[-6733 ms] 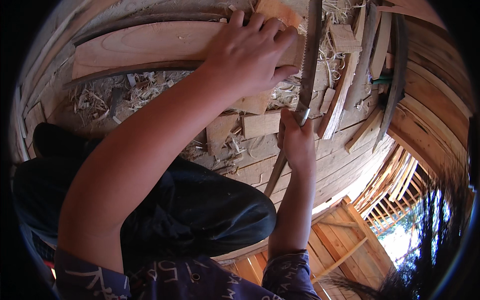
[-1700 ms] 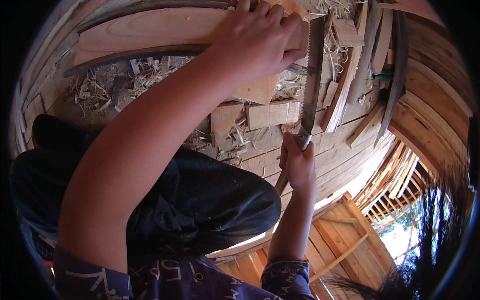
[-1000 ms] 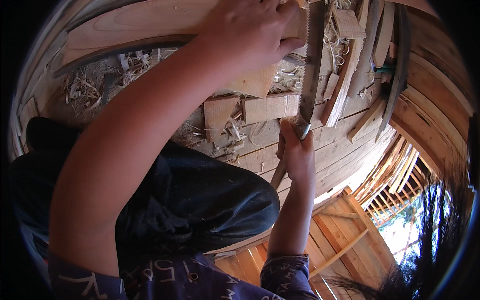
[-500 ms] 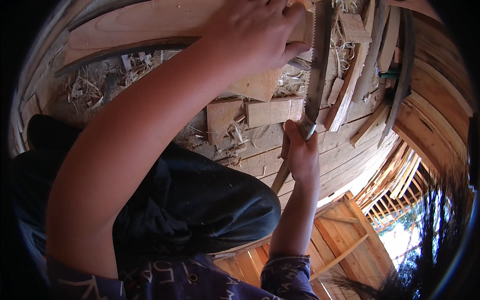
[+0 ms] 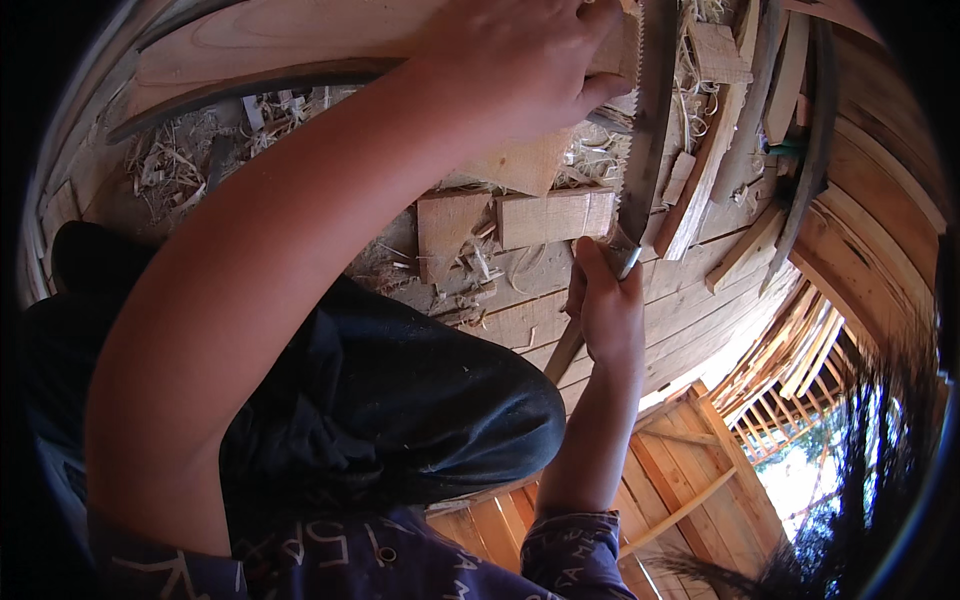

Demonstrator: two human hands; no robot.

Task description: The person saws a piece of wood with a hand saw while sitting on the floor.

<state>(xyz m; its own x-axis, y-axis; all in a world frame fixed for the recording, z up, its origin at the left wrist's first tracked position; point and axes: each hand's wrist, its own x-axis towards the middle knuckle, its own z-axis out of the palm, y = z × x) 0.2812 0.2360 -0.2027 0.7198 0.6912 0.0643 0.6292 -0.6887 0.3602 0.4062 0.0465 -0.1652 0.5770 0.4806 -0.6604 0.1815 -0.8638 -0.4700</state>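
My right hand (image 5: 606, 300) is closed round the wooden handle of a handsaw (image 5: 643, 150), just below its metal collar. The long toothed blade runs up past the top edge of the picture, teeth facing left. Against the toothed side, a piece of wood (image 5: 622, 62) shows beside my left hand (image 5: 530, 65). That hand is closed over the wood, thumb pointing right towards the blade; the upper fingers are partly cut off by the picture's edge. Below the thumb lie a small wooden block (image 5: 555, 219) and a squarish offcut (image 5: 450, 232).
A wide curved plank (image 5: 270, 45) stretches across the upper left. Wood shavings (image 5: 180, 165) litter the plank floor (image 5: 700, 290). Several wood strips (image 5: 712, 165) lie right of the saw. My bent knee in dark trousers (image 5: 470, 400) sits close below the offcuts.
My right hand and the saw have shifted slightly right and a little upward. My left hand has also moved slightly right in the picture, its hold unchanged.
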